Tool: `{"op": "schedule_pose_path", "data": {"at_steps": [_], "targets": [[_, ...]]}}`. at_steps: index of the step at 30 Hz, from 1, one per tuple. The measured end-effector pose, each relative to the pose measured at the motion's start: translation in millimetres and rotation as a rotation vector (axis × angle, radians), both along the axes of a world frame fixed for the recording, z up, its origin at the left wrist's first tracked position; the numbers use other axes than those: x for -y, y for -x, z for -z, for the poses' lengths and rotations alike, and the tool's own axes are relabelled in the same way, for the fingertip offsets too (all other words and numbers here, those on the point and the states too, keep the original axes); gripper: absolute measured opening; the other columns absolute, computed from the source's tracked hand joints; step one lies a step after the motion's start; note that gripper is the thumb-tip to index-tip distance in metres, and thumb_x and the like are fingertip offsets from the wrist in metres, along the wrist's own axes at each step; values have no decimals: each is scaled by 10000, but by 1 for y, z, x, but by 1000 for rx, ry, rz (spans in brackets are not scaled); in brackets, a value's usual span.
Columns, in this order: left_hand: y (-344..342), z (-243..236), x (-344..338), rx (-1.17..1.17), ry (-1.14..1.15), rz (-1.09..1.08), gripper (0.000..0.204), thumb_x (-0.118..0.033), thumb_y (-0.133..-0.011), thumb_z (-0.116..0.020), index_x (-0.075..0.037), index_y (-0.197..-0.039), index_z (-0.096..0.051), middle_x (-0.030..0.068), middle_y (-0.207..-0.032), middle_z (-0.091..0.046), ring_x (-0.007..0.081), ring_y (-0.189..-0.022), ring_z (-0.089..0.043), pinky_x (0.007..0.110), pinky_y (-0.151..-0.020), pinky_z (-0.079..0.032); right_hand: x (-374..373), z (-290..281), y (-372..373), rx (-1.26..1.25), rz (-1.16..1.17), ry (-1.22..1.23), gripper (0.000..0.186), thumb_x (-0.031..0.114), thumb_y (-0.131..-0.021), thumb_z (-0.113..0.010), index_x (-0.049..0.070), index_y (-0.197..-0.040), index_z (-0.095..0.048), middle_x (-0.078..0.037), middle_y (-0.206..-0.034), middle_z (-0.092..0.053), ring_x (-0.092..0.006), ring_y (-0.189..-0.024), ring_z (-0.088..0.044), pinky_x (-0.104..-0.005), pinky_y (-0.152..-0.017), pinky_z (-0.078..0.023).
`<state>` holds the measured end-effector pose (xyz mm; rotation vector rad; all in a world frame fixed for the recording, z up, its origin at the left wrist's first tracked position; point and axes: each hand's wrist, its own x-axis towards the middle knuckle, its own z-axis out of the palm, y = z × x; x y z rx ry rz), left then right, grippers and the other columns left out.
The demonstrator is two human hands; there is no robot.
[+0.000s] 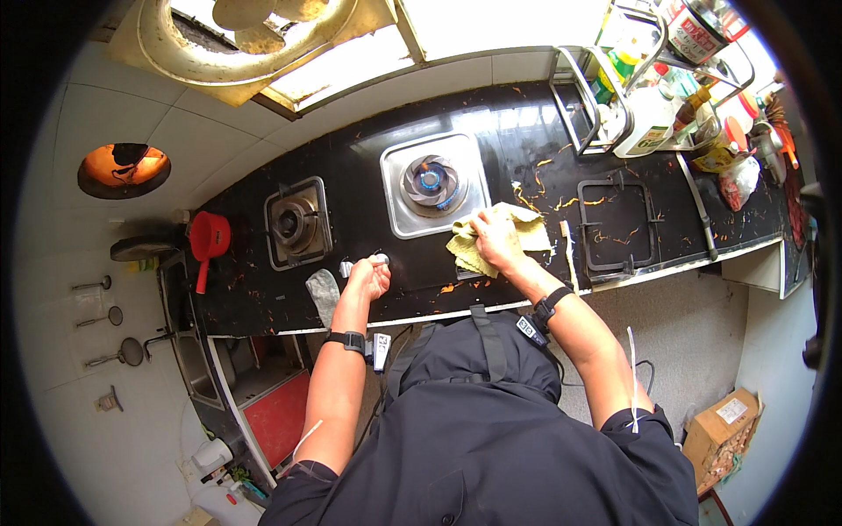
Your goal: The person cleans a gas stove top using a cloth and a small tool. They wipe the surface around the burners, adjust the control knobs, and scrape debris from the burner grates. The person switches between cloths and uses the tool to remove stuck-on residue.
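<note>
My left hand (pixel 369 277) is closed at the front of the black cooktop, its fingertips on a silver stove knob (pixel 383 259). My right hand (pixel 498 243) presses a crumpled yellow cloth (pixel 524 230) onto the cooktop, fingers bent over it. Ahead of my hands, the middle burner (pixel 430 182) sits in a square steel tray and glows blue at its centre. The left burner (pixel 294 221) shows no flame. A grey cloth (pixel 323 296) hangs at the front edge, left of my left hand.
A black pan support (pixel 616 226) and a thin brush-like stick (pixel 568 254) lie to the right, among orange scraps. Bottles crowd a metal rack (pixel 589 105) at the back right. A red saucepan (pixel 209 238) stands far left; a cardboard box (pixel 721 436) is on the floor.
</note>
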<state>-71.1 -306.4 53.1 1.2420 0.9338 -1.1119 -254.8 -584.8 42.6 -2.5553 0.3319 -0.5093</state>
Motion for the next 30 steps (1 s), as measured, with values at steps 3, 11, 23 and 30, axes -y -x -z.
{"op": "schedule_pose_path", "data": {"at_steps": [3,11,23,30], "targets": [[2,-3,-1,-19,39,-4,241,-184,-972,-464,-124,-741,-497,-23,-575,-463,119,-500,-533,226,-396,-398,0,-2,0,11,-1,15,304,-6,-706,-614,71,-1000,-641,-117,-1016,-602,-370,-960,-546,-462,-855,-449],[12,-15,1,79,-1,80,334,-329,-1000,-470,-132,-736,-520,-22,-573,-472,114,-490,-525,224,-400,-406,1,-1,2,44,-12,-13,307,-12,-716,-603,73,-1009,-639,-120,-1016,-599,-363,-962,-552,-462,-861,-447],[16,-13,-5,161,-69,223,308,-353,-964,-594,-118,-769,-561,-1,-602,-557,113,-480,-551,227,-388,-414,21,-9,6,-33,68,153,332,63,-732,-624,111,-1060,-608,-112,-1079,-537,-347,-1041,-519,-473,-810,-444],[21,-15,-3,215,-101,225,285,-320,-927,-647,-110,-766,-543,-7,-614,-545,94,-480,-558,201,-375,-421,23,-11,14,-173,105,243,379,186,-755,-674,131,-1122,-590,-94,-1164,-534,-324,-1116,-485,-478,-790,-449]]}}
